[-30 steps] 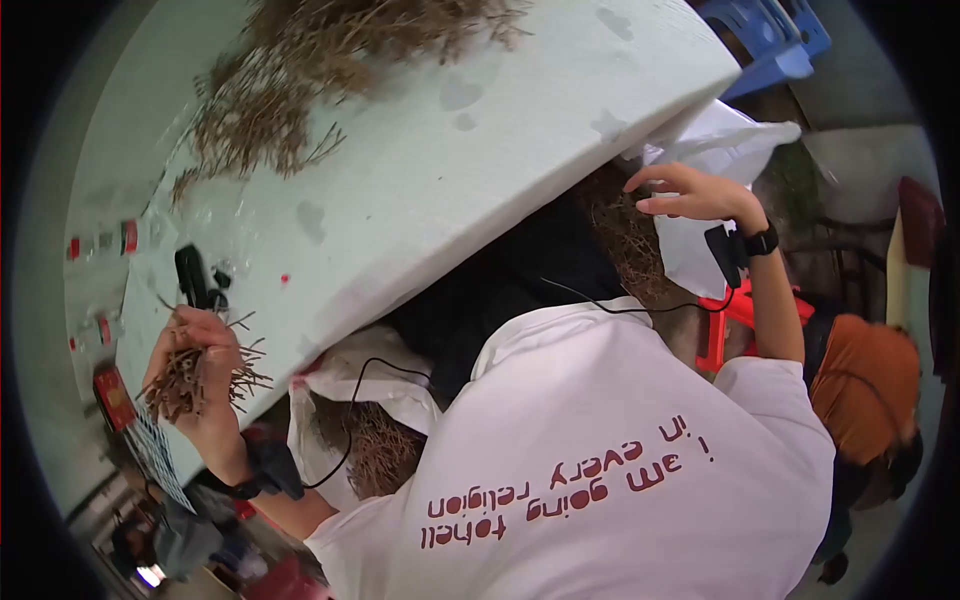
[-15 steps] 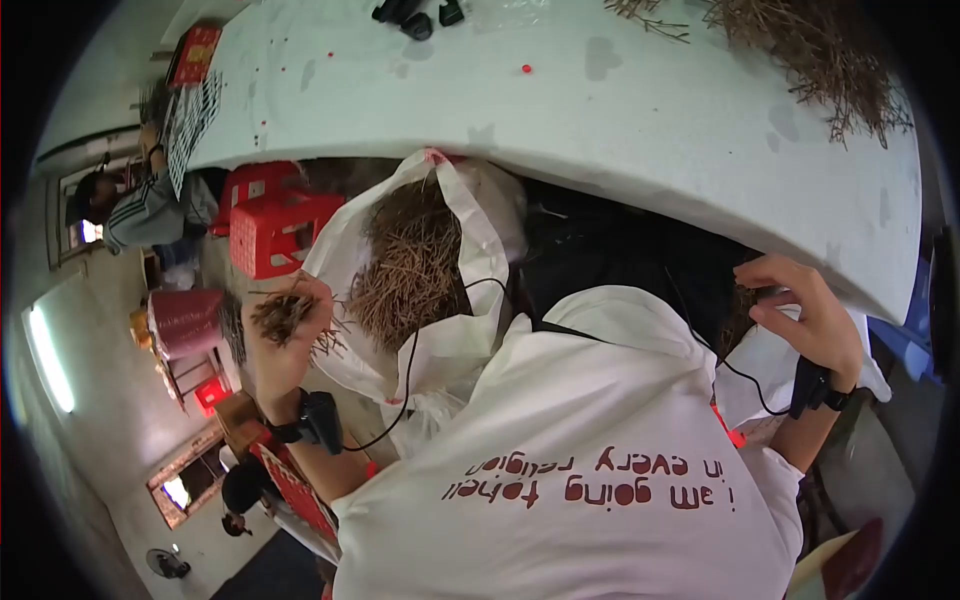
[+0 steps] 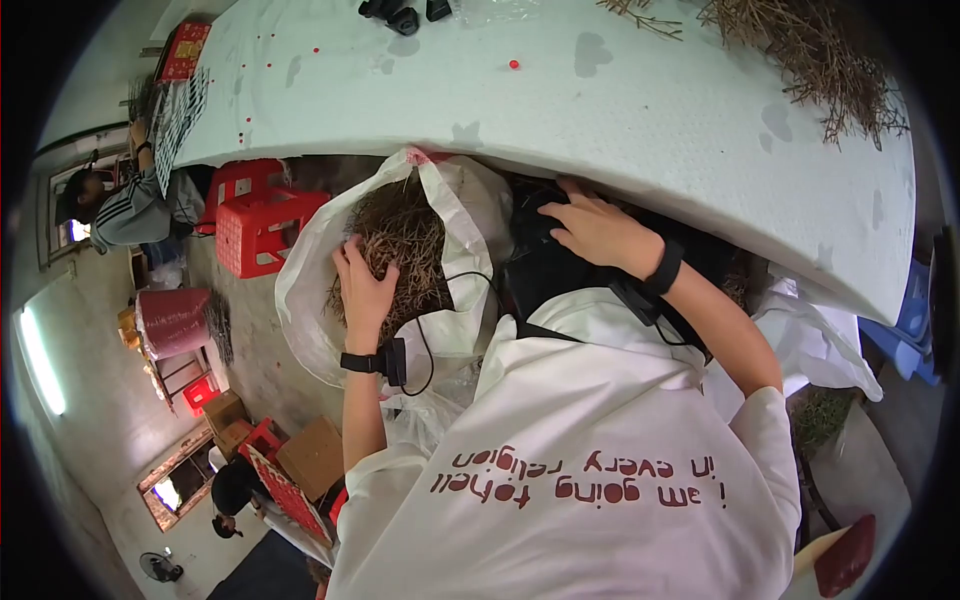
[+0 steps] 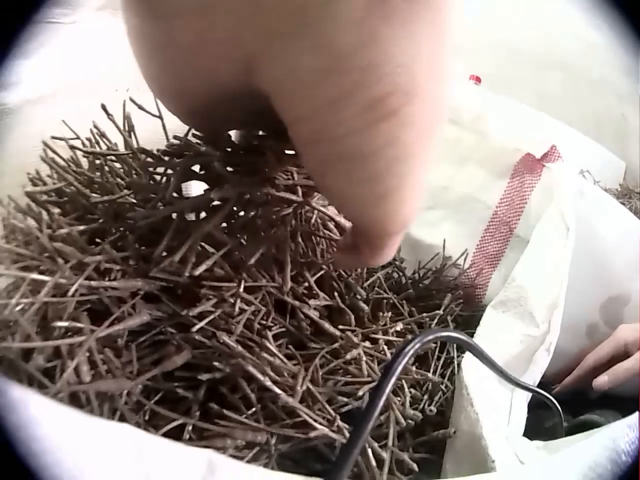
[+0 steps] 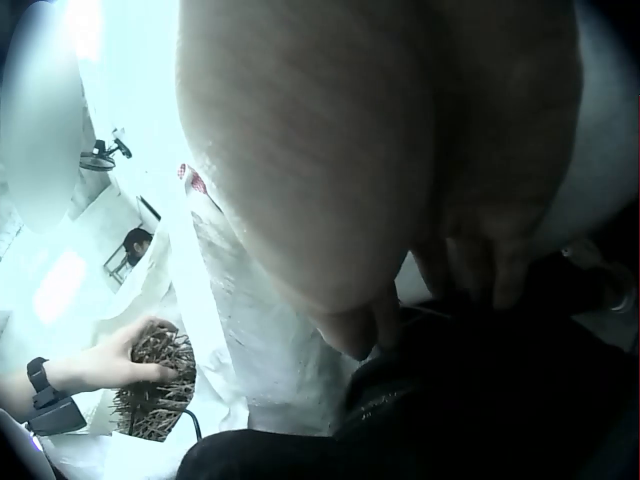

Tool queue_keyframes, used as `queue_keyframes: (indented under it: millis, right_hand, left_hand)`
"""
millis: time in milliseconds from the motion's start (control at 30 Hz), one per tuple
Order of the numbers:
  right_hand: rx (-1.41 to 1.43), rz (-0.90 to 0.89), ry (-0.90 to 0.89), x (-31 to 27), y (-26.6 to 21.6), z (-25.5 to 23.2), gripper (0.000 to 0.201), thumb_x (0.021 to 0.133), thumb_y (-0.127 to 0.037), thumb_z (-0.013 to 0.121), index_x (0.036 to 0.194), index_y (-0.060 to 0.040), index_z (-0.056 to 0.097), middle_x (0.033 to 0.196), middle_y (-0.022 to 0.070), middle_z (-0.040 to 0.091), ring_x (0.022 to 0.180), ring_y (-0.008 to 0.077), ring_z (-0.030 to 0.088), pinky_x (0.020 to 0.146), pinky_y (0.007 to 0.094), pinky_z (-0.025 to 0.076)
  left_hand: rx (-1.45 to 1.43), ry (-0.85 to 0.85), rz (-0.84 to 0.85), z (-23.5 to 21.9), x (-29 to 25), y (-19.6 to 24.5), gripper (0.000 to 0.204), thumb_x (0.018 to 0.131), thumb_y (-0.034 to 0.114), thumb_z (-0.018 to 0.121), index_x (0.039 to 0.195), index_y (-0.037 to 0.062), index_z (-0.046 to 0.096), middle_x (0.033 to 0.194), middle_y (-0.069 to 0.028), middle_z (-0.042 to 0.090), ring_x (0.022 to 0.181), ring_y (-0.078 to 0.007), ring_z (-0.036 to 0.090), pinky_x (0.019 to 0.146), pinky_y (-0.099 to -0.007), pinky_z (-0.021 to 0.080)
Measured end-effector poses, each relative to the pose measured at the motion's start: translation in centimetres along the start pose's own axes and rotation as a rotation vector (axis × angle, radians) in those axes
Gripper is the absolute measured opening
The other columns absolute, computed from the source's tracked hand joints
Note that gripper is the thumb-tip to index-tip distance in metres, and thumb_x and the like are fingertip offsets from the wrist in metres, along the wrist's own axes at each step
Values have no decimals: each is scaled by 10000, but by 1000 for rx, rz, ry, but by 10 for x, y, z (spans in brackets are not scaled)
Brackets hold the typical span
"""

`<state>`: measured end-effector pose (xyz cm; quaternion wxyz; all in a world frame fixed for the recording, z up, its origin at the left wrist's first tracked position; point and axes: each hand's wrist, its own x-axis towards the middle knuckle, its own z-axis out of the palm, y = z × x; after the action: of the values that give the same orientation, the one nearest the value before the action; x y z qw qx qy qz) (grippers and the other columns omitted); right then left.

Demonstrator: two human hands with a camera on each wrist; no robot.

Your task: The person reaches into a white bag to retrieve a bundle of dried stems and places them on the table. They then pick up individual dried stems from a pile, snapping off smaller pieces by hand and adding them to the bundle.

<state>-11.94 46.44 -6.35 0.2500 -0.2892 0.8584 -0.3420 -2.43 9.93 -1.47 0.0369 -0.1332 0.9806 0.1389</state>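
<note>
Inside the mouth of a white sack (image 3: 305,270), my left hand (image 3: 366,295) grips a bunch of thin brown twigs (image 4: 235,185), thumb on one side and fingers on the other. More loose twigs (image 4: 230,350) fill the sack beneath it and overlap the bunch. In the right wrist view the left hand (image 5: 105,362) shows curved round the twigs. My right hand (image 3: 610,235) lies over the black trousers (image 3: 540,265) on the lap, holding nothing visible. Its fingertips point down at the dark cloth in the right wrist view.
A white-covered table (image 3: 400,100) spans the front, with a heap of brown branches (image 3: 800,60) at its right. Red stools (image 3: 265,230) stand left of the sack. Another white bag (image 3: 820,345) hangs at the right. A black cable (image 4: 440,335) loops across the sack. People sit farther left.
My left hand has come down from beside the sack, carrying a bunch of twigs, into the sack. The right hand has moved left, from near the right bag to the lap. The head view has swung left.
</note>
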Motion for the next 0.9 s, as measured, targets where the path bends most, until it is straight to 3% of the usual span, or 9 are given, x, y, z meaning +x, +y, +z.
queue_keyframes:
  millis: [67, 200, 500, 633, 733, 900]
  right_hand:
    - [-68, 20, -40, 10, 6, 8, 363, 955, -191, 607, 1247, 24, 621, 1381, 244, 510, 1238, 394, 541, 1051, 425, 438]
    - [-9, -9, -107, 18, 12, 9, 363, 949, -189, 613, 1217, 55, 632, 1322, 223, 554, 1193, 382, 569, 1026, 422, 451]
    - [53, -5, -93, 18, 15, -9, 369, 953, -191, 613, 1207, 76, 630, 1286, 200, 572, 1163, 362, 580, 1006, 402, 457]
    - [163, -61, -90, -9, -20, -37, 380, 957, -184, 613, 1229, 81, 614, 1280, 191, 561, 1173, 341, 564, 1013, 387, 446]
    - [184, -120, -116, -23, -56, -54, 384, 951, -166, 623, 1242, 84, 600, 1280, 185, 544, 1176, 329, 548, 1019, 379, 437]
    - [315, -424, -89, -7, -115, -42, 400, 925, -120, 629, 1262, 84, 564, 1286, 194, 519, 1183, 349, 534, 1016, 396, 442]
  left_hand:
    - [10, 140, 24, -4, -4, 8, 774, 776, 200, 783, 1432, 54, 398, 1403, -222, 419, 1295, -428, 440, 1064, -483, 395]
    - [125, 29, 30, -17, -8, 14, 843, 743, 210, 800, 1461, 101, 370, 1478, -204, 330, 1342, -448, 380, 1067, -522, 383]
    - [-30, -65, 35, -52, 3, 11, 909, 698, 294, 857, 1456, 105, 391, 1435, -172, 418, 1308, -408, 452, 1061, -524, 381]
    - [-13, -118, 78, -58, -2, 14, 890, 702, 310, 858, 1441, 101, 409, 1424, -150, 443, 1296, -391, 474, 1051, -513, 391]
    - [9, -135, 122, -56, -5, 17, 786, 764, 304, 816, 1418, 92, 436, 1421, -156, 450, 1297, -392, 470, 1042, -511, 391]
    - [23, -53, 139, -49, -2, 20, 593, 855, 250, 737, 1363, 73, 489, 1373, -168, 498, 1244, -394, 513, 1006, -471, 424]
